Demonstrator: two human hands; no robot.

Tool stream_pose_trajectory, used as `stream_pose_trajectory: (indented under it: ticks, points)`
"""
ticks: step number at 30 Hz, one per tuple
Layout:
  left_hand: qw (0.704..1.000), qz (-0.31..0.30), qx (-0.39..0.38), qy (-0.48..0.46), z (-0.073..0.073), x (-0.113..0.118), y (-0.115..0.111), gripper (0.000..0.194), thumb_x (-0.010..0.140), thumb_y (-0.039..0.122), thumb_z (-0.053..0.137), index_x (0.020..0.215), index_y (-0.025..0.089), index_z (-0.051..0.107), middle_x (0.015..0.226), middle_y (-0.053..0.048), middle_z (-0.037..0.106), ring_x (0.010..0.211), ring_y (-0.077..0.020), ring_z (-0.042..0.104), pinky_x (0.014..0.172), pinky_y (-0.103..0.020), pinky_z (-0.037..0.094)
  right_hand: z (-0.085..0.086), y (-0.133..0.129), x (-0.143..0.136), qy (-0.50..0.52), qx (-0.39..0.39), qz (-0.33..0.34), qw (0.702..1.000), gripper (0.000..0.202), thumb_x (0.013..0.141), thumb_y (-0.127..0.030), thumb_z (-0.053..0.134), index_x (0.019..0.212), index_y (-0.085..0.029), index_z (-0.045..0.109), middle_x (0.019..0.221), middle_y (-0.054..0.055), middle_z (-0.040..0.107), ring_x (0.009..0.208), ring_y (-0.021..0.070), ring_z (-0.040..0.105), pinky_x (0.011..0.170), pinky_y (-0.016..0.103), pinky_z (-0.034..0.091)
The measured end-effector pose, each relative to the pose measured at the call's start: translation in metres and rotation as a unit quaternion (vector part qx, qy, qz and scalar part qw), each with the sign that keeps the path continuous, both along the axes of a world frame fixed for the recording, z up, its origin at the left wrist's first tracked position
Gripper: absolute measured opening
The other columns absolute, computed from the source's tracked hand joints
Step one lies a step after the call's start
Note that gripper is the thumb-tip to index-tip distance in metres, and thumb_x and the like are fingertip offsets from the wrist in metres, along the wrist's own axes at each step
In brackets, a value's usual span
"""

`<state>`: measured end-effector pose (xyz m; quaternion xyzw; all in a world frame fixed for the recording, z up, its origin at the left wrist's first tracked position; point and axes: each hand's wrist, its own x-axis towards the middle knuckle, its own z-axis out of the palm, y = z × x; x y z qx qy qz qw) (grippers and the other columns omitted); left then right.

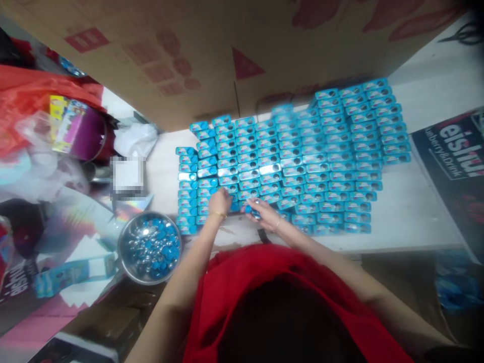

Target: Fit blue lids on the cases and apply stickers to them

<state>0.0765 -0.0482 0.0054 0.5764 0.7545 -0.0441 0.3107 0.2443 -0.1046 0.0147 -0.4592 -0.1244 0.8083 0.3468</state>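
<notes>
Many small blue boxes lie in tight rows across the white table, each with a round spot near one end. The spots in the left columns look bright blue, while most others look dark. Over the front of these rows, my left hand is closed with its fingertips down at a box; what they pinch is hidden. Just to the right, my right hand is curled around several small blue-and-silver round pieces. A metal bowl of similar blue and silver pieces stands left of my left forearm.
A large cardboard box stands behind the rows. A dark printed package lies at the right, with scissors at the far right corner. Plastic bags, a purple container and papers crowd the left side.
</notes>
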Motion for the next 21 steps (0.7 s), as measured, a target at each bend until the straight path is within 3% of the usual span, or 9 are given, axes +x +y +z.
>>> stream_pose_trajectory:
  ticks: [6,10,13,15,17,19,21]
  points:
    - [0.976,-0.105,-0.158,0.105,0.0,0.004,0.033,0.038,0.074,0.046,0.067,0.092,0.013,0.07,0.103,-0.021,0.069,0.098,-0.0299,0.066,0.081,-0.033,0.049,-0.014,-0.002,0.005,-0.021,-0.056,-0.038,0.997,0.049,0.06,-0.05,0.081,0.076,-0.022,0.044,0.064,-0.007,0.053,0.05,0.0059,0.053,0.042,0.016,0.039]
    - [0.97,-0.109,-0.173,0.13,0.0,0.003,0.043,0.051,0.069,0.051,0.072,0.1,0.01,0.069,0.107,-0.023,0.068,0.099,-0.0326,0.066,0.08,-0.036,0.05,-0.008,0.002,0.002,-0.015,-0.06,-0.04,0.997,0.052,0.055,-0.05,0.083,0.076,-0.022,0.045,0.064,-0.007,0.055,0.052,0.0065,0.054,0.043,0.017,0.041]
    - [0.975,-0.116,-0.136,0.129,0.007,0.003,0.035,0.041,0.073,0.046,0.069,0.095,0.012,0.069,0.103,-0.021,0.069,0.098,-0.032,0.066,0.081,-0.036,0.049,-0.002,0.005,-0.001,-0.013,-0.06,-0.054,0.997,0.055,0.052,-0.05,0.085,0.077,-0.023,0.045,0.062,-0.008,0.057,0.051,0.0069,0.055,0.042,0.017,0.039]
    - [0.987,-0.126,-0.069,0.066,0.013,0.004,0.021,0.029,0.078,0.038,0.065,0.095,0.015,0.068,0.096,-0.016,0.07,0.094,-0.0275,0.066,0.081,-0.034,0.049,-0.002,0.006,-0.003,-0.016,-0.056,-0.073,0.996,0.055,0.052,-0.05,0.085,0.078,-0.023,0.044,0.06,-0.008,0.056,0.048,0.0069,0.055,0.04,0.016,0.037]
    - [0.987,-0.134,-0.004,-0.084,0.017,0.007,0.003,0.024,0.08,0.031,0.062,0.1,0.018,0.067,0.094,-0.009,0.069,0.089,-0.0209,0.065,0.081,-0.031,0.049,-0.004,0.007,-0.005,-0.018,-0.045,-0.089,0.995,0.055,0.052,-0.051,0.084,0.078,-0.023,0.044,0.058,-0.008,0.056,0.046,0.0072,0.054,0.037,0.016,0.034]
    - [0.962,-0.123,0.027,-0.242,0.019,0.011,-0.013,0.023,0.078,0.028,0.063,0.098,0.018,0.066,0.093,-0.005,0.068,0.084,-0.016,0.063,0.08,-0.028,0.049,-0.007,0.008,-0.008,-0.02,-0.032,-0.096,0.995,0.056,0.051,-0.052,0.084,0.078,-0.023,0.044,0.057,-0.008,0.056,0.044,0.0075,0.054,0.035,0.016,0.032]
    - [0.941,-0.087,0.033,-0.325,0.018,0.015,-0.023,0.015,0.076,0.027,0.064,0.088,0.017,0.065,0.088,-0.003,0.066,0.079,-0.0139,0.061,0.078,-0.026,0.049,-0.01,0.009,-0.011,-0.027,-0.02,-0.097,0.995,0.057,0.05,-0.054,0.083,0.076,-0.023,0.043,0.055,-0.009,0.055,0.042,0.0075,0.052,0.034,0.017,0.031]
